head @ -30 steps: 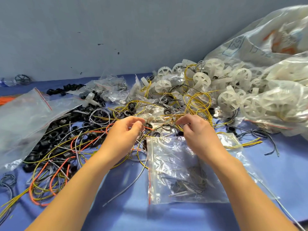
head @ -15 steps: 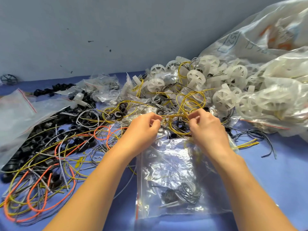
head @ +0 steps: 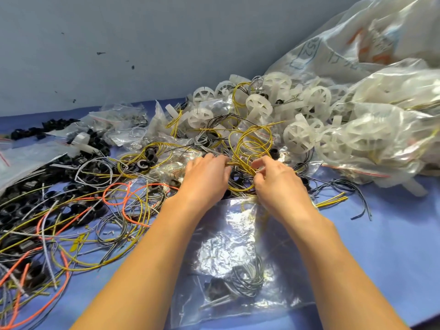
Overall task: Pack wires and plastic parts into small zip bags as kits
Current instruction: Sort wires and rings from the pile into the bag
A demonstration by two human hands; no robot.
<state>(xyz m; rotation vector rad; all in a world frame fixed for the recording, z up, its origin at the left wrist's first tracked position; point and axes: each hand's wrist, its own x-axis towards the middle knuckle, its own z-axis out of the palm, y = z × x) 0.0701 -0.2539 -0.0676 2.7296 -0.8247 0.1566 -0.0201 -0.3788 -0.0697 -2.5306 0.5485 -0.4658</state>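
I see the looped yellow wire bundle (head: 242, 163) atop the clutter, just beyond the clear plastic zip bag (head: 235, 236) on the blue table (head: 392, 246). The right hand (head: 278, 184) pinches its strands with thumb and curled fingers; the left hand (head: 204, 177) curls its fingertips round them too. White plastic spoked wheels (head: 297, 136) are heaped behind.

Plain grey-blue painted wall (head: 142, 44) at the back, flecked with small dark marks (head: 132, 67). Smooth blue tabletop (head: 392, 258) underneath. Far right, a big translucent white sack (head: 345, 51) with blue and orange printing slumps against the wall.
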